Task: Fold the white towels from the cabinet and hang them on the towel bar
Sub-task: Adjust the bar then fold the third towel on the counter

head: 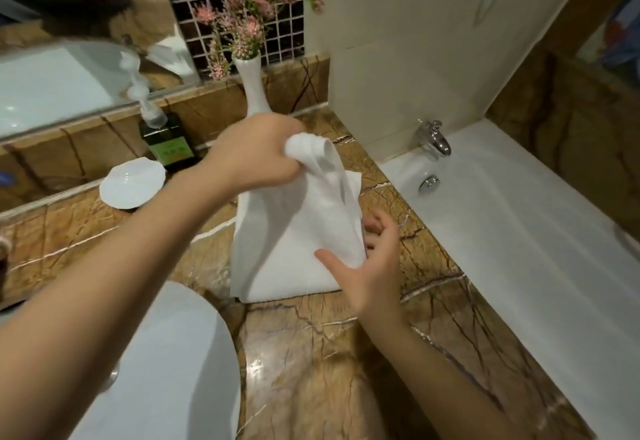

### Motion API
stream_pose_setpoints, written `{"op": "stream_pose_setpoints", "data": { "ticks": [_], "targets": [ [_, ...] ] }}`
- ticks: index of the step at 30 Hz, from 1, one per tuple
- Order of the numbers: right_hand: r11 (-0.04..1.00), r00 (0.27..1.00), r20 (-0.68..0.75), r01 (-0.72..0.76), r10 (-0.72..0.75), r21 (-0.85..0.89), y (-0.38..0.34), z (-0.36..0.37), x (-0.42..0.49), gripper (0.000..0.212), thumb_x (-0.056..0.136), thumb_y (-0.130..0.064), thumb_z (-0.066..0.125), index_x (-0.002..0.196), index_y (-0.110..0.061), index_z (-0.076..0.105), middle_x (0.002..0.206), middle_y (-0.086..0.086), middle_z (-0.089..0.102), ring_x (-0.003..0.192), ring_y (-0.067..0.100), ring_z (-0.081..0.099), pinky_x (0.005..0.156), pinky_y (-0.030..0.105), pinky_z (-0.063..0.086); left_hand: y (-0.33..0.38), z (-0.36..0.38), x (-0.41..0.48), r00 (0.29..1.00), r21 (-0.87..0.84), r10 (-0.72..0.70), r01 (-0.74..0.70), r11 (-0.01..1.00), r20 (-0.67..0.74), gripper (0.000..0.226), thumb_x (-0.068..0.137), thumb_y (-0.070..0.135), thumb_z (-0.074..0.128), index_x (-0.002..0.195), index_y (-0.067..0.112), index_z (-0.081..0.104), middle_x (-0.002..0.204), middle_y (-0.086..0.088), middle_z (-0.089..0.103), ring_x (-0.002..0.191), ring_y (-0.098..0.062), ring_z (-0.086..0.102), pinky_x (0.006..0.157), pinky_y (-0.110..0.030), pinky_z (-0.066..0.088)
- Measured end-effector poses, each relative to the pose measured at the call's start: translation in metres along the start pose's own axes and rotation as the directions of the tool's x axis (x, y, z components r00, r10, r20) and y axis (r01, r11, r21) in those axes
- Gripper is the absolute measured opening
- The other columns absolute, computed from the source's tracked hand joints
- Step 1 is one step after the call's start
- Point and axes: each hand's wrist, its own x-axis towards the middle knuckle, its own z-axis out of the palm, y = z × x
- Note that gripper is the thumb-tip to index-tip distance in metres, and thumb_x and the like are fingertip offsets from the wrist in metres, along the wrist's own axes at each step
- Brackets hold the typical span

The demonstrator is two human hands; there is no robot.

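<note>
White towel point(294, 249) lies on the marble table point(311, 353) between the sink point(180, 353) and the bathtub point(519, 232), and from my feed its far end is lifted off the surface. The left hand point(252, 152) has its fingers curled tight around that bunched end, in front of the white vase point(252, 93). The right hand point(374, 266) is spread loose at the cloth's near right edge, thumb touching it, gripping nothing. I see a soap bottle point(166, 138) and a white dish point(131, 183) at the left.
</note>
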Motion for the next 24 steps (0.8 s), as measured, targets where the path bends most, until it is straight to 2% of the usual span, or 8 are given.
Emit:
{"op": "stream_pose_setpoints", "data": {
  "ticks": [2,4,9,12,15,17,20,24],
  "targets": [
    [0.988,0.99,0.14,0.015,0.007,-0.157,0.0,-0.005,0.009,0.099,0.041,-0.06,0.084,0.127,-0.052,0.035,0.108,-0.042,0.045,0.1,-0.01,0.051,0.078,0.009,0.048,0.007,-0.027,-0.016,0.995,-0.065,0.085,-0.088,0.994,-0.047,0.009,0.061,0.022,0.045,0.064,0.016,0.052,0.062,-0.001,0.053,0.063,-0.025,0.054,0.052,-0.037,0.043],
    [0.934,0.96,0.276,0.131,-0.036,-0.333,-0.004,-0.006,0.02,0.089,0.035,-0.067,0.08,0.115,-0.043,0.051,0.101,-0.035,0.05,0.096,-0.004,0.051,0.083,0.024,0.049,0.013,-0.05,-0.028,0.987,-0.151,0.13,-0.143,0.978,-0.094,0.01,0.064,0.014,0.049,0.067,0.007,0.056,0.065,-0.008,0.055,0.064,-0.026,0.054,0.053,-0.037,0.044],
    [0.964,0.875,0.483,0.134,-0.006,-0.231,-0.017,-0.012,0.042,0.036,0.061,-0.035,0.086,0.088,-0.015,0.072,0.087,0.001,0.073,0.084,0.018,0.069,0.074,0.05,0.055,0.014,-0.086,-0.045,0.989,-0.328,-0.002,-0.049,0.943,-0.151,0.017,0.063,0.012,0.051,0.074,0.004,0.061,0.068,-0.003,0.054,0.058,0.0,0.045,0.048,-0.008,0.035],
    [0.966,0.884,0.467,0.145,-0.03,-0.214,-0.036,-0.012,0.057,0.021,0.07,-0.014,0.08,0.067,0.002,0.066,0.069,0.017,0.068,0.064,0.016,0.062,0.06,0.039,0.05,-0.005,-0.089,-0.056,0.965,-0.457,-0.206,0.111,0.882,-0.163,0.018,0.061,0.019,0.051,0.072,0.011,0.062,0.065,0.003,0.055,0.054,0.001,0.047,0.046,-0.008,0.037],
    [0.987,0.894,0.443,0.126,-0.067,-0.104,-0.064,-0.018,0.071,0.027,0.069,0.0,0.069,0.054,-0.018,0.054,0.047,-0.015,0.056,0.047,-0.007,0.046,0.046,0.011,0.034,-0.035,-0.082,-0.075,0.906,-0.636,-0.413,0.264,0.725,-0.094,0.01,0.064,0.028,0.056,0.068,0.021,0.062,0.061,0.01,0.062,0.059,-0.008,0.058,0.056,-0.025,0.045],
    [0.998,0.898,0.436,0.042,-0.054,0.038,-0.086,-0.022,0.078,0.013,0.063,-0.01,0.058,0.064,-0.022,0.06,0.052,-0.019,0.058,0.05,-0.006,0.05,0.046,0.01,0.036,-0.048,-0.074,-0.091,0.877,-0.738,-0.481,0.306,0.601,-0.028,0.014,0.067,0.03,0.06,0.075,0.02,0.066,0.068,0.007,0.068,0.067,-0.014,0.064,0.062,-0.032,0.048],
    [0.971,0.906,0.422,-0.081,-0.022,0.227,-0.107,-0.021,0.083,0.022,0.062,-0.016,0.054,0.069,-0.025,0.073,0.061,-0.014,0.067,0.054,-0.003,0.059,0.045,0.011,0.042,-0.051,-0.065,-0.109,0.824,-0.86,-0.565,0.317,0.4,0.041,0.017,0.067,0.027,0.065,0.083,0.024,0.071,0.081,0.0,0.073,0.079,-0.021,0.068,0.067,-0.036,0.053],
    [0.935,0.884,0.465,-0.129,-0.043,0.331,-0.13,-0.018,0.075,0.029,0.063,-0.011,0.05,0.073,-0.02,0.075,0.068,-0.005,0.07,0.063,0.009,0.064,0.057,0.021,0.047,-0.043,-0.067,-0.132,0.789,-0.903,-0.614,0.272,0.333,0.011,0.01,0.073,0.026,0.065,0.08,0.029,0.073,0.081,0.003,0.074,0.073,-0.015,0.071,0.054,-0.027,0.053]
  ]
}}
